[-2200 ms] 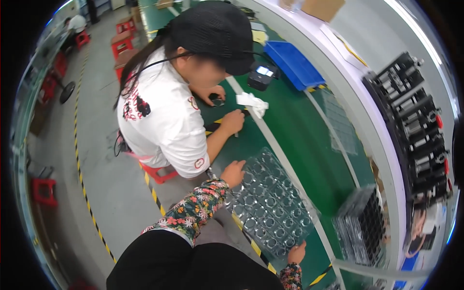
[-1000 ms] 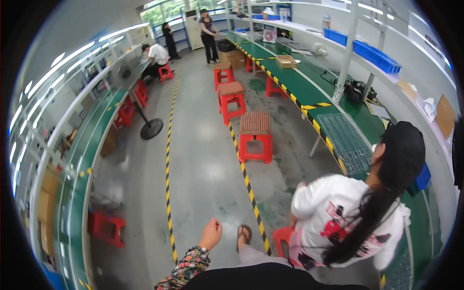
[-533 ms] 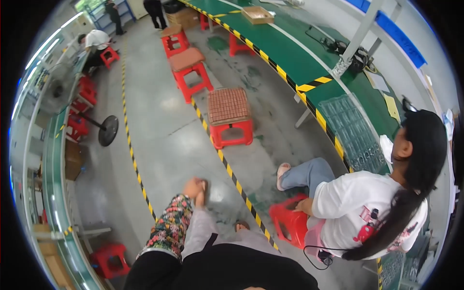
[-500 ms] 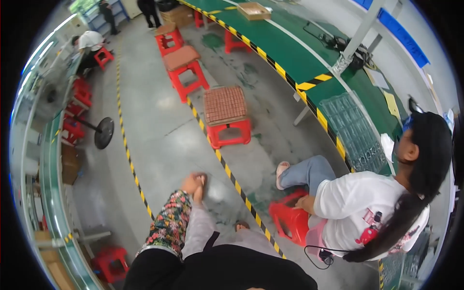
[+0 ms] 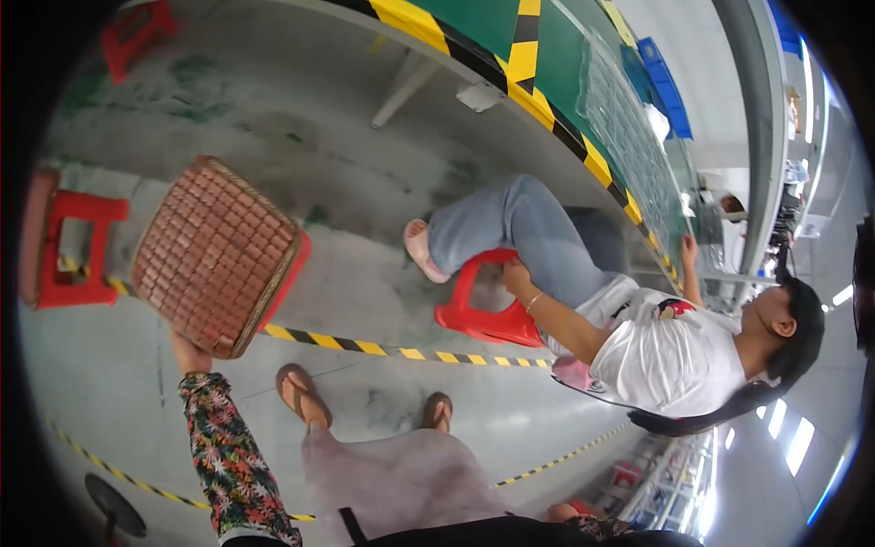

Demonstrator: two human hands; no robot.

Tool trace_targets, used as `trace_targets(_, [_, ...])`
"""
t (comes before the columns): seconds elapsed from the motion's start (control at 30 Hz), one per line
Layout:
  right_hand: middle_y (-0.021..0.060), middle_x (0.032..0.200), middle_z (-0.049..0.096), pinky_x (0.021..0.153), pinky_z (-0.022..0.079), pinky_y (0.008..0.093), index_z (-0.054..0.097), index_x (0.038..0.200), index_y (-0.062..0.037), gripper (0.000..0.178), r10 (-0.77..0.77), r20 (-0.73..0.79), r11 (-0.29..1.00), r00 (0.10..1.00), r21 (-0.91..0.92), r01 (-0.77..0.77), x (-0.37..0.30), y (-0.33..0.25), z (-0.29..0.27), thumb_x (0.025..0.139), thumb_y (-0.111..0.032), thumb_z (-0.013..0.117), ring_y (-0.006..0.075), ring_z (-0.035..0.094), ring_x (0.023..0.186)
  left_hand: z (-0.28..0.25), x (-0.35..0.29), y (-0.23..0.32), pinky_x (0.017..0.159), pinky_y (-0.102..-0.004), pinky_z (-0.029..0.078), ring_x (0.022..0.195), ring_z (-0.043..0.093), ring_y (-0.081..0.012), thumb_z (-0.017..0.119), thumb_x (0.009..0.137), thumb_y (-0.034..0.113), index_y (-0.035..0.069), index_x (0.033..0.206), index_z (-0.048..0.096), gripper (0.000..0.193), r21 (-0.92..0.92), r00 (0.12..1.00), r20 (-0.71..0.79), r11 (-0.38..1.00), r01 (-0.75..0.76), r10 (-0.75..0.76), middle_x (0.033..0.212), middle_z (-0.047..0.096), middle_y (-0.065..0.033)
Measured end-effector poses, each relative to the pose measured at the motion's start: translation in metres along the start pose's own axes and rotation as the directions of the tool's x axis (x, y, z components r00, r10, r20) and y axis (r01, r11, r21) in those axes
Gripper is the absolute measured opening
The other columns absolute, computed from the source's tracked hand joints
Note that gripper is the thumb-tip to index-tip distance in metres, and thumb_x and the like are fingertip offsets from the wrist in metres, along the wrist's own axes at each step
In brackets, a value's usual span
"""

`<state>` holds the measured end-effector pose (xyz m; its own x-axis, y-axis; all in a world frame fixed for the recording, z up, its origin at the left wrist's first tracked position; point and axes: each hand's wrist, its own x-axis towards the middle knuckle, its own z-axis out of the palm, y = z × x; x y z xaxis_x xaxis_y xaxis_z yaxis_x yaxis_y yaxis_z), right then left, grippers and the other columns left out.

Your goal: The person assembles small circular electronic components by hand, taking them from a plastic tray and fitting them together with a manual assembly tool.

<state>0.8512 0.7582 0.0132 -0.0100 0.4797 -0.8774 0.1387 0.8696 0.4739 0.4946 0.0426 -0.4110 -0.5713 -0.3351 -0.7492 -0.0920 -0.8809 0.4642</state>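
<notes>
Left hand moved to stool, clear tray, blue bin

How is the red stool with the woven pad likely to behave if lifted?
The red stool looks like smooth plastic, so it is probably stiff and fairly light for its size. Its woven pad might slide, since no fastening shows. With the left hand at one edge, a one-sided lift would likely tip it.

a dark sleeve printed with pink, orange and white flowers (leafy green between them), black top, pale mauve-grey legwear, brown thong sandals.
</notes>
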Motion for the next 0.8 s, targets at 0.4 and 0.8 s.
trace_targets(0.4, [0.0207, 0.095, 0.069, 0.083, 0.051, 0.0492, 0.070, 0.091, -0.0055, 0.029, -0.058, -0.199, 0.913, 0.978, 0.387, 0.133, -0.040, -0.084, 0.057, 0.088, -0.029, 0.052, 0.0410, 0.065, 0.091, 0.103, -0.096, 0.043, 0.106, -0.0386, 0.041, 0.126, 0.050, -0.0263, 0.047, 0.098, 0.055, 0.006, 0.147, 0.037, 0.070, 0.070, 0.968, -0.129, 0.976, -0.206, 0.214, 0.145, 0.045, -0.0118])
trace_targets(0.8, [0.0197, 0.087, 0.070, 0.076, 0.054, 0.0499, 0.071, 0.089, -0.0059, 0.026, 0.230, -0.274, 0.693, 0.934, 0.720, 0.040, 0.046, -0.009, 0.303, 0.085, -0.026, 0.056, 0.0388, 0.067, 0.083, 0.061, -0.250, -0.009, 0.082, -0.0473, 0.048, 0.093, 0.062, -0.0433, 0.040, 0.101, 0.052, -0.004, 0.127, 0.056, 0.064, 0.959, 0.799, 0.282, -0.150, -0.238, 0.531, 0.103, 0.066, -0.0294])
